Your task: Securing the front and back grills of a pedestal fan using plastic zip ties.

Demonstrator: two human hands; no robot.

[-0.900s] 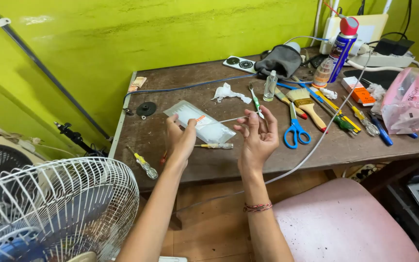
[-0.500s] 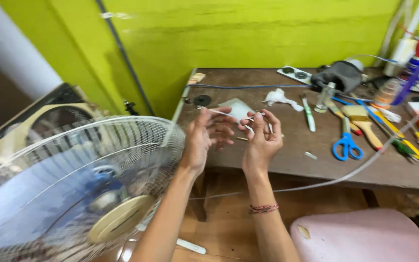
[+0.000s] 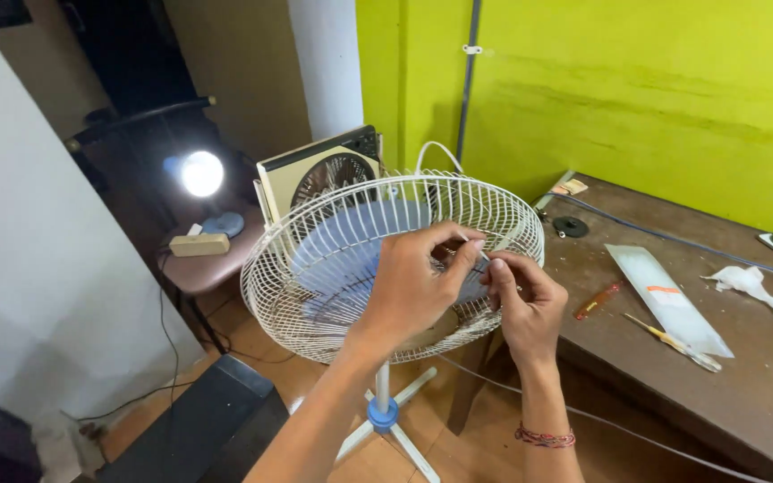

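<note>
My left hand [image 3: 418,282] and my right hand [image 3: 522,300] are raised together in front of a white wire fan guard [image 3: 315,250]. Between their fingertips they pinch a small thin thing [image 3: 485,259], too small to identify. The guard belongs to a pedestal fan with pale blue blades [image 3: 351,259] and a white stand with a blue collar [image 3: 383,416]. A red braided bracelet [image 3: 544,437] circles my right wrist. Both hands hover over the guard's right side, beside the left end of the brown wooden table [image 3: 744,394].
On the table lie a clear plastic sleeve [image 3: 668,300], a red-handled tool [image 3: 598,300], a yellow-handled screwdriver [image 3: 673,343], crumpled white paper [image 3: 749,282] and a black disc [image 3: 570,226]. A box fan [image 3: 319,174] leans behind the guard. A lit lamp [image 3: 200,173] stands left.
The view has swung left from the table to the fan. My two hands stayed together and now sit over the fan guard instead of over the table.
</note>
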